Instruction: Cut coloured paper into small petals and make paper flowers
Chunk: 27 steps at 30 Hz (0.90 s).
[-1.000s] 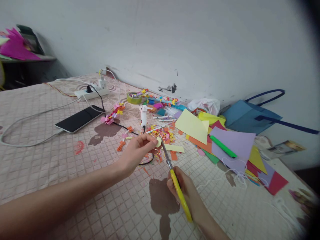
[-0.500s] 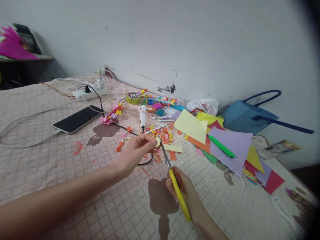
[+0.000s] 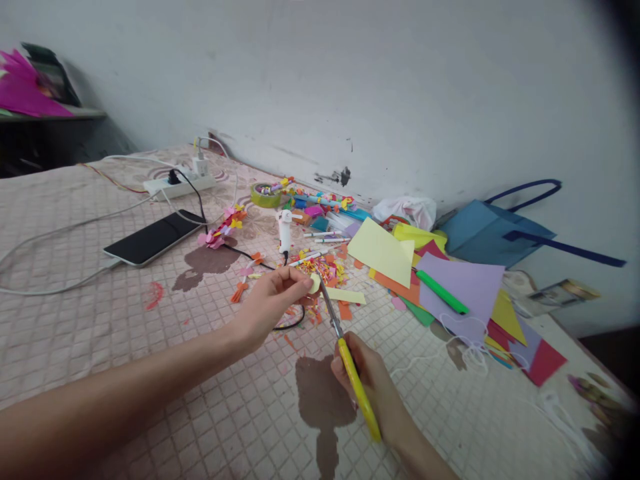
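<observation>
My left hand (image 3: 273,298) pinches a small piece of pale yellow paper (image 3: 315,284) between thumb and fingers. Around the yellow handles of a pair of scissors (image 3: 356,383), my right hand (image 3: 367,373) is closed. The metal blades point up and away, their tips at the right edge of the paper piece. Just beyond the blades lies a pale yellow paper strip (image 3: 345,295). Colourful paper scraps (image 3: 327,269) are heaped behind my left fingertips, and a white glue gun (image 3: 285,232) stands behind them.
Coloured paper sheets (image 3: 460,287) lie at the right with a green cutter (image 3: 443,292) on top. A blue bag (image 3: 493,233) leans near the wall. To the left are a phone (image 3: 155,238), a power strip (image 3: 177,187) and cables. Green tape (image 3: 265,195) sits at the back.
The paper piece has turned slightly in my left fingers. Both hands and the scissors stay nearly in place; the view has shifted a little.
</observation>
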Motion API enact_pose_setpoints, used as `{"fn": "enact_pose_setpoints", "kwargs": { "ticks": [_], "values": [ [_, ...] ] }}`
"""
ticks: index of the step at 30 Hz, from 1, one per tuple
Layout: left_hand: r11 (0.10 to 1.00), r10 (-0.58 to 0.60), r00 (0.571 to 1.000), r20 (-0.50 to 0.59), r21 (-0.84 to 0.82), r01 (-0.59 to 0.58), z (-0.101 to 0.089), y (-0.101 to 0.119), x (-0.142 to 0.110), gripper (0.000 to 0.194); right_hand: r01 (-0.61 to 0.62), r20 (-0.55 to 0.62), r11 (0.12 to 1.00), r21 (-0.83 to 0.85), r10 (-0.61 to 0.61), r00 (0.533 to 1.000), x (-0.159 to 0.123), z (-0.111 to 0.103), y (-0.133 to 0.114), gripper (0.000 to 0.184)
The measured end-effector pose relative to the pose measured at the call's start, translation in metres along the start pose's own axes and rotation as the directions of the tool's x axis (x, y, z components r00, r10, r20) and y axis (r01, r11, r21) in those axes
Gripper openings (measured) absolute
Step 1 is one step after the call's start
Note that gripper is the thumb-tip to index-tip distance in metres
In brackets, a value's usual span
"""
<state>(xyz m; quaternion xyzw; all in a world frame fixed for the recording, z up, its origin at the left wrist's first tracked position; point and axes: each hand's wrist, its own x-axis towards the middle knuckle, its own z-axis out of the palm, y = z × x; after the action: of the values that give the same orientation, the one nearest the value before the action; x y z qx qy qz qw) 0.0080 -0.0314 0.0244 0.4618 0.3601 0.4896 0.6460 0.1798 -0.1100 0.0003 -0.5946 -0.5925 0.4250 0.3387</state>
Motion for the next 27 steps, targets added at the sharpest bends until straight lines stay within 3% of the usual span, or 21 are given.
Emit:
{"fn": "enact_pose_setpoints", "kwargs": {
  "ticks": [17,27],
  "values": [
    [1.000,-0.004,1.000,0.011,-0.031,0.004,-0.002,-0.001,0.003,0.018,0.045,0.001,0.998,-0.042,-0.045,0.999,0.001,-0.006,-0.004,0.025],
    [0.999,-0.018,0.999,0.033,-0.048,0.019,-0.004,0.003,0.005,0.019,-0.020,0.034,0.999,-0.047,0.021,0.999,0.001,-0.008,-0.005,0.023]
  ]
}}
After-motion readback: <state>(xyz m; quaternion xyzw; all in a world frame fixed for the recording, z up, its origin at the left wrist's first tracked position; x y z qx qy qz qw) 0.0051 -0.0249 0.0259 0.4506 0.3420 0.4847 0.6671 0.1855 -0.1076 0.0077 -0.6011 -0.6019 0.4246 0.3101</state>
